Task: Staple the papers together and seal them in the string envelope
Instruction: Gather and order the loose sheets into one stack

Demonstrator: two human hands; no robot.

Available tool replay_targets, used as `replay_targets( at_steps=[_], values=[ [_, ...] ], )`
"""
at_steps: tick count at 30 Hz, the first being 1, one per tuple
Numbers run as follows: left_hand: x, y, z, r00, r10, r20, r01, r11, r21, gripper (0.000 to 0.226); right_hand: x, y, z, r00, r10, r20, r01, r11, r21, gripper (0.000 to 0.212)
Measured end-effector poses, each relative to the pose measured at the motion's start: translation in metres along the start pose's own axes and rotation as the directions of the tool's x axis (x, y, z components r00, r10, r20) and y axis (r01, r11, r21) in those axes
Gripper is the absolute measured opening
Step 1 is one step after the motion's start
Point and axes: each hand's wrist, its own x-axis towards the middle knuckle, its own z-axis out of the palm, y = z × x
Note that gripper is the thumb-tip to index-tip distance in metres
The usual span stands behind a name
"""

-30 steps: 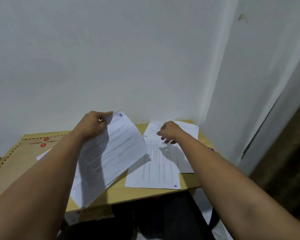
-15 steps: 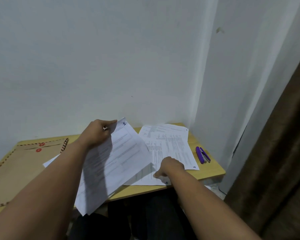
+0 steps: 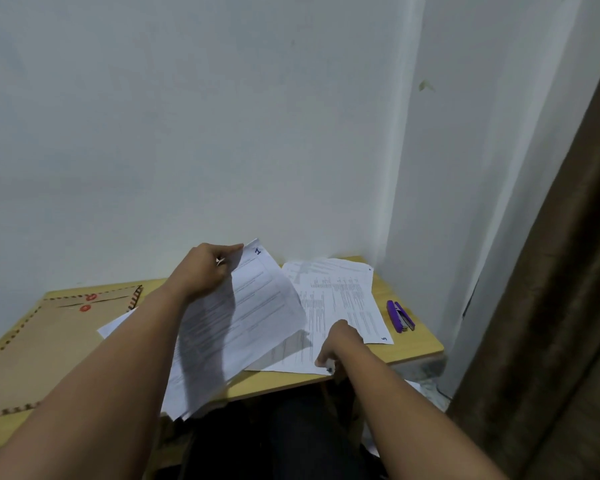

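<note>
now, from the left: the string envelope (image 3: 45, 337) lies flat on the table (image 3: 413, 351). your left hand (image 3: 201, 271) pinches the top of a lifted sheaf of papers (image 3: 243, 320). your right hand (image 3: 336, 344) pinches the near corner of a printed sheet (image 3: 312, 327) on the table. the purple stapler (image 3: 399, 316) lies far right.

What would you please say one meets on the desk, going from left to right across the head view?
String envelope → left hand holding up the sheet marked 1 → right hand pinching the near corner of a flat printed sheet → sheet marked 5 → purple stapler.
</note>
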Motion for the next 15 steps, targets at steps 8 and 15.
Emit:
replay_targets(
  at_steps=[8,15],
  values=[
    [0.000,-0.005,-0.004,1.000,0.002,-0.025,-0.002,1.000,0.000,0.048,0.005,0.001,-0.003,1.000,-0.025,0.014,0.026,0.997,-0.068,0.053],
    [0.013,-0.016,-0.013,0.991,0.090,-0.098,-0.089,0.996,0.019,0.050,0.027,-0.036,-0.089,0.926,-0.242,-0.290,0.251,0.968,-0.007,0.016]
  ],
)
